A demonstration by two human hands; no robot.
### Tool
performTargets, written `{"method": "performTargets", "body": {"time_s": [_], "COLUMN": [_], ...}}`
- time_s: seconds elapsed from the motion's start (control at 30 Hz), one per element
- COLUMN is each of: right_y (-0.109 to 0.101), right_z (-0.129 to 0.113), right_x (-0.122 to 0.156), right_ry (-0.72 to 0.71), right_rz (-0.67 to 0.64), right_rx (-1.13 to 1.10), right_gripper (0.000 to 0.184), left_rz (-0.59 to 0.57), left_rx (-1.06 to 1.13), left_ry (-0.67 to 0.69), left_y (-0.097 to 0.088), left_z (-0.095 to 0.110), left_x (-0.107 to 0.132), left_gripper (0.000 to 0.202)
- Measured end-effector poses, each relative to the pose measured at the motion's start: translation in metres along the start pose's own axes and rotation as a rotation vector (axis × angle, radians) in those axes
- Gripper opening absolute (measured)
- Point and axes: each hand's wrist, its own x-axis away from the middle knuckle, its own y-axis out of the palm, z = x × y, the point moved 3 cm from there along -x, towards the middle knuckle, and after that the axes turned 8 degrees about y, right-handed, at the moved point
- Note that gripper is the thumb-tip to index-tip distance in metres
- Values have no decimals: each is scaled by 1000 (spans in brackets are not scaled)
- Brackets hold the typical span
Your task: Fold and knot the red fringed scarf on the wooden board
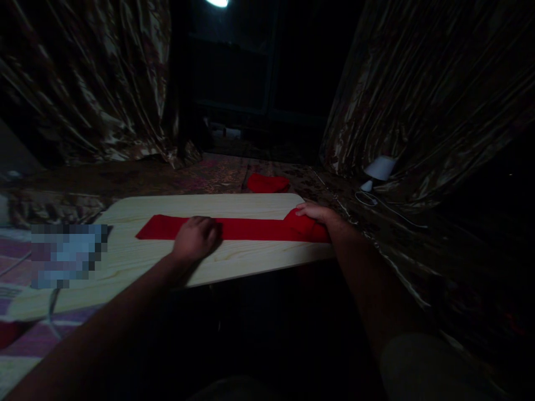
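A long strip of red cloth (254,229) lies flat across a pale wooden board (234,262). My left hand (195,238) rests on the strip left of its middle, with the fingers curled in; whatever may be inside them is hidden. Towards the strip's right end, my right hand (314,213) grips a bunched or folded part of the red cloth (300,221), the thumb side showing. My right forearm covers the far right end of the cloth.
Another red cloth piece (267,183) lies just beyond the board's back edge. A small white lamp (380,168) with its cord stands at right. A blurred-out pale object (69,253) lies on the board's left. Patterned curtains (137,83) hang on both sides of a dark window.
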Motion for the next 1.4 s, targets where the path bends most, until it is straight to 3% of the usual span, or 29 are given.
{"method": "performTargets", "body": {"time_s": [0.13, 0.27, 0.47, 0.63, 0.73, 0.8, 0.9, 0.97, 1.03, 1.2, 1.3, 1.4], "right_y": [1, -4, -10, -11, -10, -8, 1, 9, 18, 46, 60, 68], "right_z": [8, 12, 5, 4, 6, 9, 15, 17, 18, 11, 6, 3], "right_x": [10, 17, 33, 40, 38, 35, 29, 24, 20, 17, 22, 29], "right_ry": [96, 86, -35, -59, -68, -54, -15, -6, -15, -51, -38, -25], "right_rz": [-51, -30, -50, -12, -4, -18, -27, 6, 80, 265, 376, 441], "right_rx": [-515, -795, -873, -864, -817, -772, -612, -421, -208, 182, 359, 475], "right_gripper": [30, 30, 18, 18, 19, 19, 16, 16, 25, 52, 54, 47], "left_rz": [-46, -202, -476, -557, -548, -476, -220, -23, 85, 115, 105, 70], "left_rx": [269, 349, 330, 336, 339, 358, 391, 404, 417, 419, 425, 450], "left_ry": [204, 299, 225, 200, 177, 140, 36, -16, 0, 55, 110, 81], "left_y": [23, 42, 63, 71, 74, 72, 59, 48, 38, 29, 32, 43], "left_z": [83, 143, 188, 211, 216, 212, 190, 168, 148, 116, 115, 121], "left_x": [-29, -54, -79, -89, -95, -100, -106, -108, -108, -103, -97, -91], "left_gripper": [40, 47, 59, 70, 74, 65, 43, 40, 43, 67, 79, 92]}}
